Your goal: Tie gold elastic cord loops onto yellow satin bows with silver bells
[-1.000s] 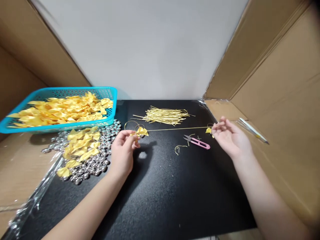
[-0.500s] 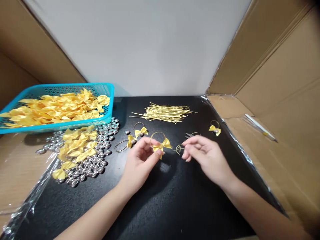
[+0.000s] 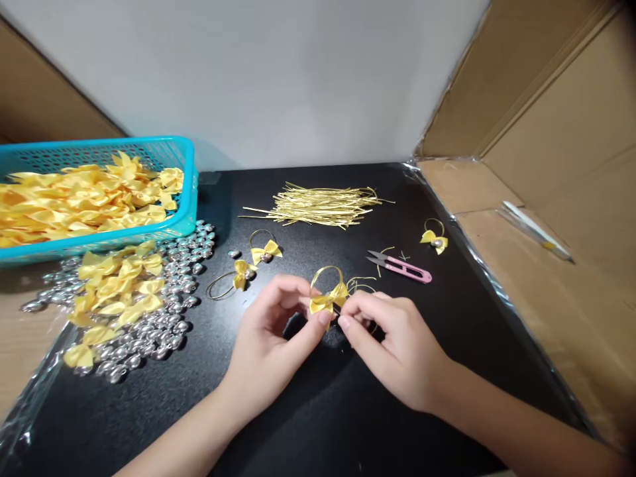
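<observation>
My left hand (image 3: 283, 331) pinches a yellow ribbon bow (image 3: 322, 303) between thumb and fingers. From that bow a loop of gold cord (image 3: 328, 268) stands up. Close against the bow's right side, the thumb and forefinger of my right hand (image 3: 397, 344) are pressed together; what they pinch is too small to make out. Loose gold cord pieces (image 3: 362, 281) lie just behind the right fingers, partly hidden. Left of my hands rest two looped bows with silver bells, one bow (image 3: 242, 274) nearer and another bow (image 3: 265, 252) behind it.
Pink thread snips (image 3: 405, 267) lie beyond my right hand. A bundle of gold cords (image 3: 325, 205) is at the back. Silver bells (image 3: 149, 341) and loose bows (image 3: 119, 285) spread leftward, beside a blue basket (image 3: 186, 199) of bows. One finished-looking bow (image 3: 434, 242) and a white pen-like tool (image 3: 536, 232) are right.
My right hand has come left and down to the bow, uncovering the pink snips. My left hand still holds the bow. The whole view has shifted slightly.
</observation>
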`<act>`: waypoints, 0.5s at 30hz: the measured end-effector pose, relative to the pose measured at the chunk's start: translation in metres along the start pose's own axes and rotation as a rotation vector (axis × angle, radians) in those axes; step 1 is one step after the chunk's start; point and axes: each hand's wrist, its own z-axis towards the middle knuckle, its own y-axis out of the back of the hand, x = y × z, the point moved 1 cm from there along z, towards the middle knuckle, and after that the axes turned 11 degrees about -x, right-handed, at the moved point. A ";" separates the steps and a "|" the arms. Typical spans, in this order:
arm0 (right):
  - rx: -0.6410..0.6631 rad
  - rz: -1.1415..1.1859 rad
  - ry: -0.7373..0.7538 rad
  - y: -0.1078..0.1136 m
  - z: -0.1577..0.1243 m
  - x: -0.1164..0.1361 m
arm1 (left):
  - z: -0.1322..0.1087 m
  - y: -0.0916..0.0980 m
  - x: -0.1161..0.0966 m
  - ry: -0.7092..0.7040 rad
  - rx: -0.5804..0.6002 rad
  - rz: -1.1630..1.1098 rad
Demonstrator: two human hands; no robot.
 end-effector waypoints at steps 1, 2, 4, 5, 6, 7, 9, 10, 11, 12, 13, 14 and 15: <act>0.000 -0.011 0.006 0.000 0.000 0.000 | 0.000 0.000 0.000 -0.009 -0.002 0.000; 0.005 -0.014 0.010 0.000 0.000 0.000 | 0.000 0.001 0.001 -0.018 -0.002 0.002; 0.010 -0.001 0.018 0.000 0.000 0.000 | 0.000 0.001 0.001 -0.033 0.002 0.012; 0.009 0.003 0.024 0.001 0.000 0.000 | 0.000 0.001 0.002 -0.041 0.008 0.019; 0.009 0.001 0.027 0.001 0.000 0.000 | 0.000 0.001 0.002 -0.051 0.015 0.025; 0.009 -0.002 0.029 0.001 -0.001 0.000 | 0.000 0.001 0.002 -0.059 0.021 0.032; 0.021 -0.005 0.024 0.001 -0.001 -0.001 | -0.001 0.001 0.002 -0.072 0.032 0.044; 0.030 -0.001 0.017 0.001 -0.001 -0.002 | -0.001 0.001 0.002 -0.074 0.038 0.050; 0.036 0.009 0.011 0.000 -0.001 -0.002 | 0.000 0.001 0.002 -0.073 0.040 0.054; 0.039 0.023 0.007 0.000 -0.001 -0.002 | 0.000 0.001 0.002 -0.069 0.041 0.059; 0.036 0.036 0.003 0.000 0.000 -0.002 | 0.000 0.001 0.002 -0.065 0.041 0.063; 0.035 0.049 -0.002 0.000 0.000 -0.002 | 0.000 0.001 0.003 -0.062 0.042 0.066; 0.034 0.062 -0.006 0.000 0.001 -0.002 | 0.000 0.001 0.003 -0.057 0.043 0.071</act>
